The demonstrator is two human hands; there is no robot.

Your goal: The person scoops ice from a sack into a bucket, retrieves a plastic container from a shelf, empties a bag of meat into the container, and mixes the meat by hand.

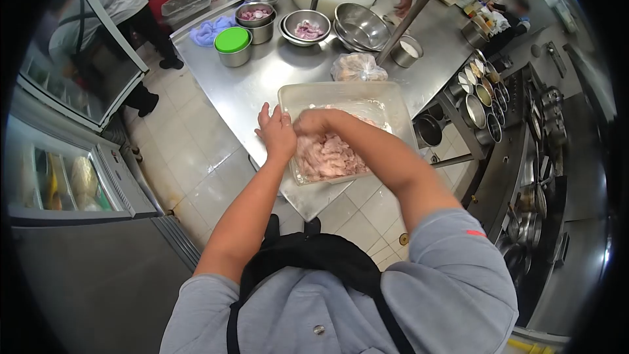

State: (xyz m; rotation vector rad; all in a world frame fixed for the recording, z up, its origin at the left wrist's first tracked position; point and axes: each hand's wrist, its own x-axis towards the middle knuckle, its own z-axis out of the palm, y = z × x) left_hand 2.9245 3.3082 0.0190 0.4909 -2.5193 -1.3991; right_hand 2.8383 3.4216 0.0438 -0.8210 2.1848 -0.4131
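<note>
A large translucent tub [400, 108] stands on the steel table near its front corner. Pale pink raw meat pieces [331, 157] fill its left and near part, and whitish residue coats the rest of the bottom. My left hand [276, 132] is at the tub's left rim, fingers spread and pointing away from me, holding nothing. Just right of it, my right hand [313, 122] reaches in over the meat with its fingers curled down; what they hold, if anything, is hidden.
On the steel table [255, 92] are a green-lidded container [233, 40], bowls with reddish pieces [308, 29], a large steel bowl [362, 26] and a plastic bag [359, 67]. Other people work behind and at the left. Pans line the right; a fridge [78, 177] stands left.
</note>
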